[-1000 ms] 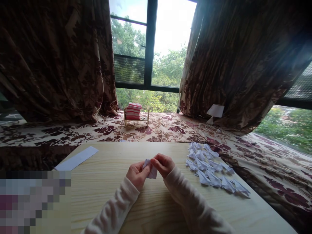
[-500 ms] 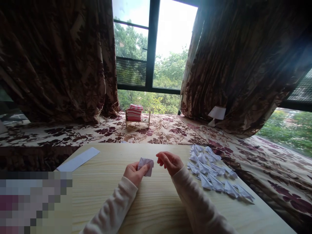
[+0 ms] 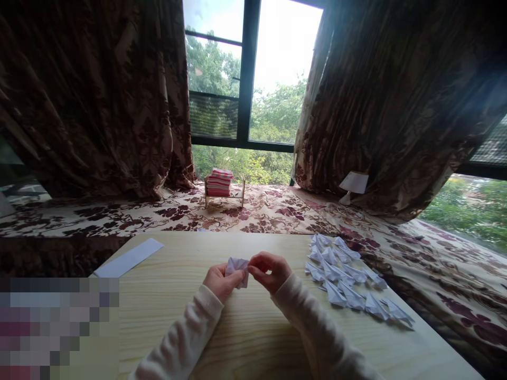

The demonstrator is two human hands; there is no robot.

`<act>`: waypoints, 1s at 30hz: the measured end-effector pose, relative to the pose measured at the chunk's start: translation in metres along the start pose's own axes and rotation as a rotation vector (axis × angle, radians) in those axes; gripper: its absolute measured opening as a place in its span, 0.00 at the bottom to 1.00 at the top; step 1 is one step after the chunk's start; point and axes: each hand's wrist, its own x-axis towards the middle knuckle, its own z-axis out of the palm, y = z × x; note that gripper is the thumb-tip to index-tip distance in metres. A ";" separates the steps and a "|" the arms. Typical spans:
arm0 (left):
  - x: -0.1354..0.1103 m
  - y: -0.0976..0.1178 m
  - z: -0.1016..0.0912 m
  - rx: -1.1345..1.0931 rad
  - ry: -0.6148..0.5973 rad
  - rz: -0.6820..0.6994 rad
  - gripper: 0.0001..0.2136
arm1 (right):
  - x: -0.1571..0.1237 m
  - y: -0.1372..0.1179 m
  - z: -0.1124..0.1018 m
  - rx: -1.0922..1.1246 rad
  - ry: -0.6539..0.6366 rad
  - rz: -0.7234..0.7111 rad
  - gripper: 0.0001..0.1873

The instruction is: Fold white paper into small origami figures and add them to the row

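Above the middle of the table, a small folded piece of white paper [image 3: 236, 265] is held up, with creases across its face. My left hand [image 3: 222, 281] is closed on its left side, the thumb pressed flat over the front. At the paper's right edge, my right hand [image 3: 271, 270] pinches with thumb and index finger; the other fingers curl behind. To the right of that hand lie several folded white paper pieces [image 3: 343, 277] with pointed ends, set in uneven rows.
A flat white paper strip [image 3: 130, 258] rests at the left of the wooden table [image 3: 166, 327]. Past the table, a cloth-covered ledge [image 3: 269, 211] carries a small rack with folded striped cloths [image 3: 219, 182] and a little lamp [image 3: 354, 182]. Something at lower left is blurred out.
My right hand has moved left and closed its thumb and finger on the paper's right edge. My left hand keeps its hold, nearly still.
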 end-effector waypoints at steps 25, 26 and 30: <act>0.016 -0.018 -0.019 -0.030 -0.160 -0.295 0.12 | 0.001 -0.030 -0.005 -0.597 -0.063 -0.562 0.13; 0.016 -0.018 -0.019 -0.051 -0.147 -0.301 0.11 | 0.000 -0.030 -0.005 -0.608 -0.048 -0.573 0.13; 0.011 -0.012 -0.012 -0.136 -0.067 -0.284 0.10 | 0.001 -0.030 -0.006 -0.613 -0.008 -0.633 0.12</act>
